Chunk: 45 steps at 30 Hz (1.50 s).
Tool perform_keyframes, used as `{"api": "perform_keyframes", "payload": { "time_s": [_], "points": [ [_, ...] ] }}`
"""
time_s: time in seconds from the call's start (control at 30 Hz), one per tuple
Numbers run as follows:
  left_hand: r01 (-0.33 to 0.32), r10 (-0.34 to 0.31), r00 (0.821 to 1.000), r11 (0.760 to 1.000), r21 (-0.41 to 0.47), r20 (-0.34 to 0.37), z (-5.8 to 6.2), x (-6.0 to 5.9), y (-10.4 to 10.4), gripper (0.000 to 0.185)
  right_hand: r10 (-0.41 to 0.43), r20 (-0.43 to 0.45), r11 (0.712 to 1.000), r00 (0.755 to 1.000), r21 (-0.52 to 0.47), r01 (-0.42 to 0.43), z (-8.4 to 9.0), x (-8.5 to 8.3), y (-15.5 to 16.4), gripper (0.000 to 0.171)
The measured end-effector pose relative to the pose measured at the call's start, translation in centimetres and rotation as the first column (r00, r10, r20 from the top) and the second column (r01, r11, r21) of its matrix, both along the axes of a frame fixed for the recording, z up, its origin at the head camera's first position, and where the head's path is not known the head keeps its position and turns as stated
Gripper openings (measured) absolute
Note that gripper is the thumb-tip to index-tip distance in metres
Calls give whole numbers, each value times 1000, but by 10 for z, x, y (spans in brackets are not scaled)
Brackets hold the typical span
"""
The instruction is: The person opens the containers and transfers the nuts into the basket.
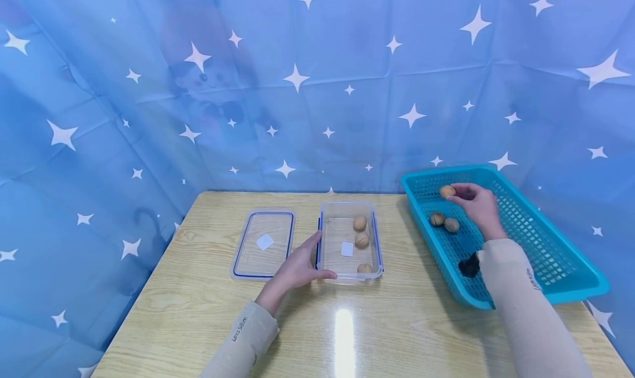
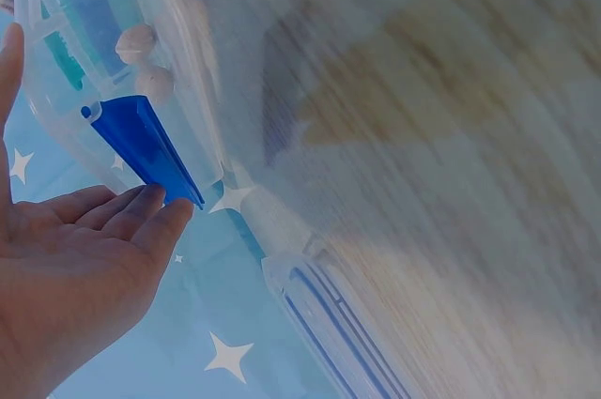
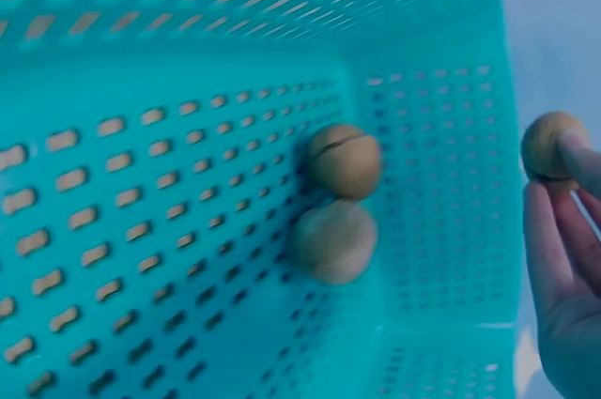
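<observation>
A clear plastic box [image 1: 350,208] with blue side clips stands mid-table and holds three walnuts [image 1: 360,222]. My left hand [image 1: 300,265] rests open against the box's left wall, fingers straight by the blue clip [image 2: 143,144]. The box's lid [image 1: 264,244] lies flat to its left. On the right sits a turquoise basket [image 1: 536,240] with two walnuts [image 1: 444,221] lying on its floor. My right hand [image 1: 477,204] is over the basket and pinches another walnut [image 1: 447,191] at the fingertips; in the right wrist view this walnut [image 3: 552,147] is lifted above the two loose walnuts [image 3: 338,200].
The wooden table [image 1: 208,323] meets a blue star-patterned cloth backdrop [image 1: 297,91] behind and at both sides. A small dark object [image 1: 468,265] lies in the basket near my right forearm.
</observation>
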State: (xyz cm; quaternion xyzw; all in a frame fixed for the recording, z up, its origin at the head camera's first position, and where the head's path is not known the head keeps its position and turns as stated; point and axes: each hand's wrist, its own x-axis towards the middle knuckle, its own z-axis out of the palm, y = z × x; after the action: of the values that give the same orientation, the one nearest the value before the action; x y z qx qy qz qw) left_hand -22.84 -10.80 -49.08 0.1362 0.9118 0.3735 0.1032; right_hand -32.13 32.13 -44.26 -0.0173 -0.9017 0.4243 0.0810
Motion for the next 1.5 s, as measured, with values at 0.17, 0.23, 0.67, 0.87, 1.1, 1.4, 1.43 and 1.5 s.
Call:
{"api": "perform_keyframes", "payload": {
  "time_s": [0.17, 0.23, 0.67, 0.87, 1.1, 1.4, 1.43, 1.5],
  "points": [
    [-10, 10, 1000, 1000, 2, 3, 0, 0, 0, 113, 8, 72, 1000, 997, 8, -8, -17, -4, 11, 50],
    [-16, 16, 1000, 1000, -1, 4, 0, 0, 1, 113, 9, 104, 1000, 995, 22, -12, -23, -5, 14, 49],
    [-16, 16, 1000, 1000, -26, -9, -2, 1, 0, 112, 48, 214, 997, 976, 51, -60, -49, -9, 29, 57],
    [-16, 16, 1000, 999, -28, -9, -4, 0, 0, 113, 87, 253, 995, 964, 32, -98, -47, -6, 28, 56],
    [-12, 12, 1000, 1000, -25, -16, -4, 1, 0, 112, 79, 255, 996, 964, 9, -84, -47, -4, 28, 50],
    [-13, 13, 1000, 1000, -17, -12, -3, 1, 1, 112, 41, 214, 998, 976, -54, -30, -35, 2, 25, 55],
    [-14, 13, 1000, 1000, -17, -10, -2, 1, 2, 112, 35, 209, 998, 977, -58, -23, -34, 2, 25, 55],
    [-14, 14, 1000, 1000, -16, -8, -2, 1, 2, 112, 24, 197, 997, 980, -73, -10, -32, 2, 25, 56]
  ]
}}
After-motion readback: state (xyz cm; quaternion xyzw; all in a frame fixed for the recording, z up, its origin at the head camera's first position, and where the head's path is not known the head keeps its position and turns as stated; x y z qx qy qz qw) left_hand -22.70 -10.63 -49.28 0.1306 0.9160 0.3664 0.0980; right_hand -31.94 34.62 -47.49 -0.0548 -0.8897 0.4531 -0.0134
